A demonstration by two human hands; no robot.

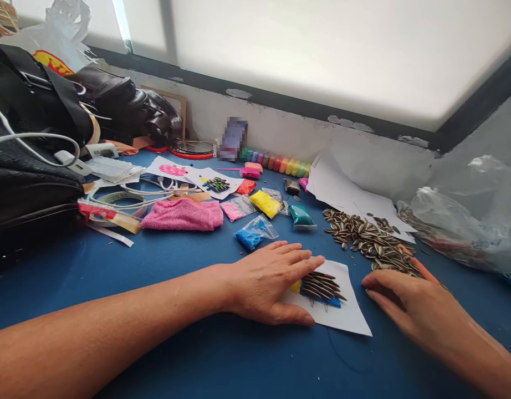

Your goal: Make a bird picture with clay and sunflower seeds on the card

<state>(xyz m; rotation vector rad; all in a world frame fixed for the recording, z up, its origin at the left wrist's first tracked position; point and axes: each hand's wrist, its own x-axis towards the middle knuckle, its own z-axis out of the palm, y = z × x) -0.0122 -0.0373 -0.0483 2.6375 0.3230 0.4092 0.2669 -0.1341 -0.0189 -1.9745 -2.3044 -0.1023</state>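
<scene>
Paper (352,293) lies on the blue tabletop (197,363) in my remote view, partly under the left hand (276,284), which is flat, with fingers spread and grasping nothing; probably it rests so to prevent sliding. On this sheet, striped seeds (322,285) overlap upon blue clay (335,302), I suppose because its softness holds them. The right hand (417,305) is half curled just beside the seed pile (361,233), maybe for a short reach; whether its fingertips pinch a seed, I cannot tell. Small clay bags (267,203) lie beyond, seemingly kept near for convenience.
</scene>
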